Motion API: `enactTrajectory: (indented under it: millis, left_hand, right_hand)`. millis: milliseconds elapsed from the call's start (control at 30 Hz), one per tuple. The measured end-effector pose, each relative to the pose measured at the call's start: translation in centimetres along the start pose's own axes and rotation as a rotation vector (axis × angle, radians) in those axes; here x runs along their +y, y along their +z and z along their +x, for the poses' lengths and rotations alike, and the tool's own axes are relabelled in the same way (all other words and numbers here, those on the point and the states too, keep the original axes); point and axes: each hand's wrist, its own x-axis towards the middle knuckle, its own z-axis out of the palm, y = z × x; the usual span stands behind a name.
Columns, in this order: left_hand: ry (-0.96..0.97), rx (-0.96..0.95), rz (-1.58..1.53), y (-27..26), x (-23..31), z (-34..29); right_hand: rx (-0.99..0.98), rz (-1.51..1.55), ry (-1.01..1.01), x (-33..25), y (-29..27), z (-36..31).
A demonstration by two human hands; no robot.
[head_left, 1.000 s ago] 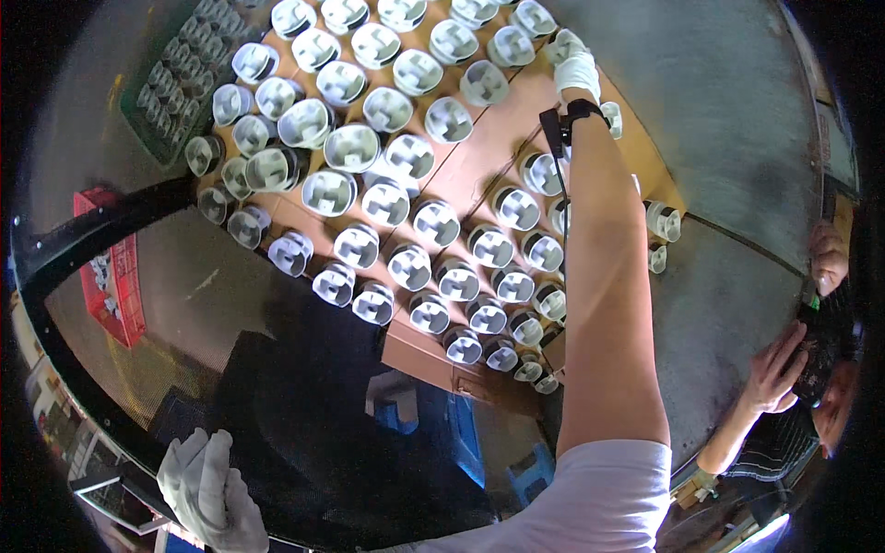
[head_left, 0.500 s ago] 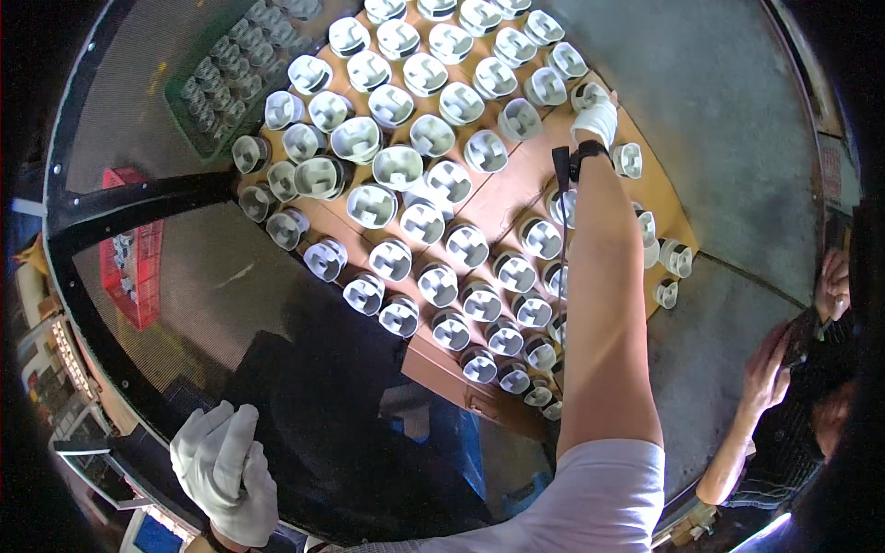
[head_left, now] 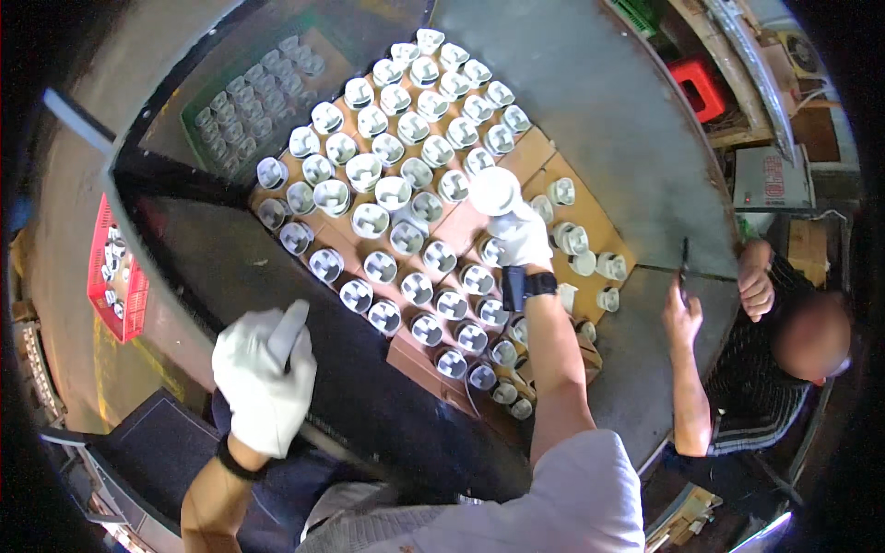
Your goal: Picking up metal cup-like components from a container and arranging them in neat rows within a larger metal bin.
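Note:
Many silvery metal pistons (head_left: pixel 371 221) stand in rows on brown cardboard (head_left: pixel 527 158), most with their hollow undersides up. My right hand (head_left: pixel 525 237), in a white glove, is closed on a piston (head_left: pixel 495 190) near the right side of the rows. That piston's round, pale face shows, while the hand covers part of its rim. My left hand (head_left: pixel 265 380), also gloved, hovers at the lower left, away from the pistons. Its index finger is stretched out and the others are partly bent. I see nothing held in it.
A grey metal surface (head_left: pixel 590 88) lies beyond the cardboard. Left of a dark-framed mesh panel (head_left: pixel 277 97) is a red crate (head_left: pixel 138 300) with pistons. At right, a person (head_left: pixel 737 396) holds a dark slim object (head_left: pixel 683 267). A red container (head_left: pixel 698 89) stands at far right.
My right hand has come back nearer and to the left, now with a piston lifted in it. My left hand has risen and moved right, its index finger extended. The view has shifted.

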Motion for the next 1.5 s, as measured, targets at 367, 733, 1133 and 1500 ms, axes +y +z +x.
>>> enactTrajectory:
  millis: [367,733,1133,1500]
  left_hand:
    - [0.108,0.181,0.014,1.3,-1.6,-1.9]
    - [0.22,0.266,-0.009,1.9,-1.7,-2.4]
    - [0.146,-0.264,-1.144,1.7,9.4,-4.2]
    - [0.071,-0.257,-0.86,3.9,8.9,-5.1]
  right_hand:
    - [-0.14,0.137,-0.043,-12.3,2.4,-7.9]
    - [-0.278,0.505,0.102,-18.3,-0.3,-14.4]
    - [-0.35,0.169,-0.146,-20.3,0.3,-17.8]
    - [-0.405,-0.046,-0.262,-22.3,0.0,-21.0]
